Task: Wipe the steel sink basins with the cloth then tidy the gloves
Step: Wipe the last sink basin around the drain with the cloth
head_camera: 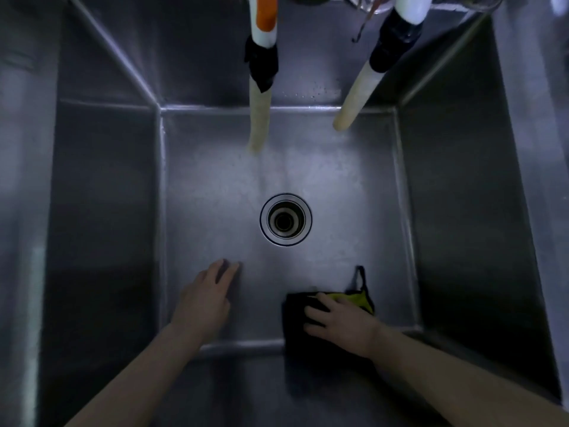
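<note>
I look straight down into a deep steel sink basin (215, 186) with a round drain (285, 219) in the middle of its floor. A dark cloth (295, 318) with a yellow-green part and a thin dark loop lies on the floor at the front right corner. My right hand (341, 325) presses flat on the cloth, fingers spread. My left hand (206, 300) rests flat on the bare floor at the front left, fingers together and pointing away from me. No gloves are visible.
Two pale hoses hang from above at the back, the left hose (260, 118) with an orange-and-white top and black tape, the right hose (354, 100) angled left. Steep steel walls (104, 211) enclose the floor on all sides.
</note>
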Available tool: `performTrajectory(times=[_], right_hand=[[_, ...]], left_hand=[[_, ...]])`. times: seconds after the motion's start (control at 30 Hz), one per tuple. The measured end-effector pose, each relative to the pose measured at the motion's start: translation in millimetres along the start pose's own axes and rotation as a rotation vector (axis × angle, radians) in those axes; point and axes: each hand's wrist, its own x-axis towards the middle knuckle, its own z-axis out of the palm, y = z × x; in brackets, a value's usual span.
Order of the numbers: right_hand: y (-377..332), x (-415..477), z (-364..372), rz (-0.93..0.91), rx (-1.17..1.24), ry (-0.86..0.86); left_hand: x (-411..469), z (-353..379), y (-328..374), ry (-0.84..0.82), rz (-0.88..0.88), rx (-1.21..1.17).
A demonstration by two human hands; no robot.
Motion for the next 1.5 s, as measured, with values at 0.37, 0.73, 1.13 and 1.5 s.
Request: performTrajectory(times=[0.37,0.73,1.13,1.5], right_hand=[[-89.1,166.6,-41.9,0.115,0.116,-0.108],[-1.9,4.1,-21.8,0.152,0.060,-0.217],[64.7,-48.1,-22.8,0.971,0.120,-0.229],[177.7,29.7,-59.8,1.221,0.251,0.176]], left_hand=[[-10.5,-25.3,-32.7,0.076,-0.179,0.115],[4.7,2.7,29.3,-0.038,0.128,0.099],[50.9,-4.0,97.9,-0.002,0.271,0.172],[66.4,-33.8,73.3,0.090,0.202,0.151]])
